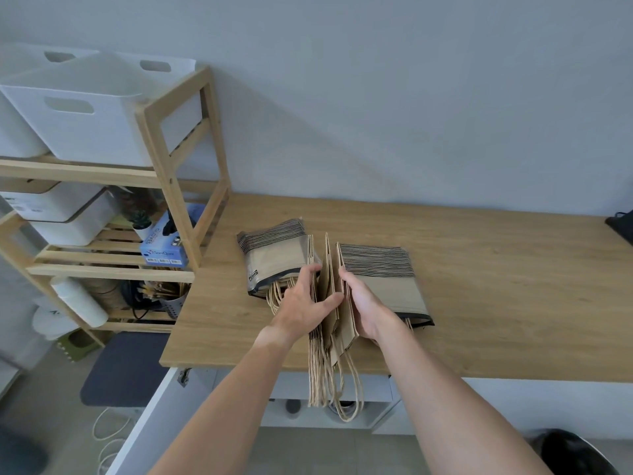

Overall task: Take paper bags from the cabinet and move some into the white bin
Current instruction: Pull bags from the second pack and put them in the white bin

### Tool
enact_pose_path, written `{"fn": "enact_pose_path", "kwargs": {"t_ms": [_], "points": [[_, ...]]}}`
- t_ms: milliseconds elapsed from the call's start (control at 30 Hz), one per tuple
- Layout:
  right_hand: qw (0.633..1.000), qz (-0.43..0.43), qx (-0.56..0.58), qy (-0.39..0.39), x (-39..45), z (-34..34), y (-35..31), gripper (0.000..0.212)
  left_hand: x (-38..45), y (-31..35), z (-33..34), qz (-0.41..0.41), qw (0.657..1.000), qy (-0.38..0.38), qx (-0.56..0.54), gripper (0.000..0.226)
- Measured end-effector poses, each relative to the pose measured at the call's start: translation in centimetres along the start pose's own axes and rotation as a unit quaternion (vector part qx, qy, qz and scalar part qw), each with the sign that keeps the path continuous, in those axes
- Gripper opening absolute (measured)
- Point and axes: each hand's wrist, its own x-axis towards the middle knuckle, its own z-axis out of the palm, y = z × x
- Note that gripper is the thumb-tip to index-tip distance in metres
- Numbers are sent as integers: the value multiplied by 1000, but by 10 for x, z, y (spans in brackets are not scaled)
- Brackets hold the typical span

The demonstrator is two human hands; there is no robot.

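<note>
Dark object (621,225) cut by right edge, can't ID.

Both arms outstretched, left hand (303,305) and right hand (366,308) fingers curled, gripping

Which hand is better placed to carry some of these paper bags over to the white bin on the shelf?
Probably the left hand. It already holds the left part of the paper bags, and the white bin sits on the wooden shelf to the left. The right hand would have to cross over.
</note>
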Motion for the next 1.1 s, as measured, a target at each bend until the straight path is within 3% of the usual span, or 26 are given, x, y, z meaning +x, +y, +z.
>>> {"fn": "enact_pose_path", "kwargs": {"t_ms": [67,167,233,400,533,600,667,767,800,867,933,1000,1100], "points": [[1000,-4,-4,1,-2,4,-1,69,-3,1,-1,22,1000,1,2,56],[999,-18,10,28,46,-13,21,112,-10,7,-2,21,1000,11,-4,72],[999,-12,20,35,65,-19,29,115,-10,6,-2,2,1000,8,-17,65],[999,-1,32,-7,16,19,0,86,-4,4,3,-58,997,-13,-55,47],[996,-64,-60,12,13,37,-3,90,-10,-9,3,-127,977,-67,-154,39],[989,-77,-119,35,16,39,-2,90,-12,-19,-5,-148,977,-67,-141,38],[975,-87,-187,81,20,39,-4,70,-16,-29,-13,-147,981,-73,-103,38],[952,-128,-254,111,21,39,-12,6,-21,-48,-15,-105,993,-54,-4,41],[950,-132,-257,121,23,37,-14,10,-23,-52,-16,-123,991,-42,-7,40],[960,-122,-210,138,26,29,-16,11,-25,-63,-19,-151,987,-45,7,33],[980,-87,-94,150,28,17,-19,17,-25,-71,-24,-127,990,-51,26,33],[993,-35,23,114,25,1,-25,24,-27,-72,-29,-99,994,-26,31,35],[994,13,81,69,18,-19,-28,20,-27,-62,-35,9,999,4,43,43]]}}
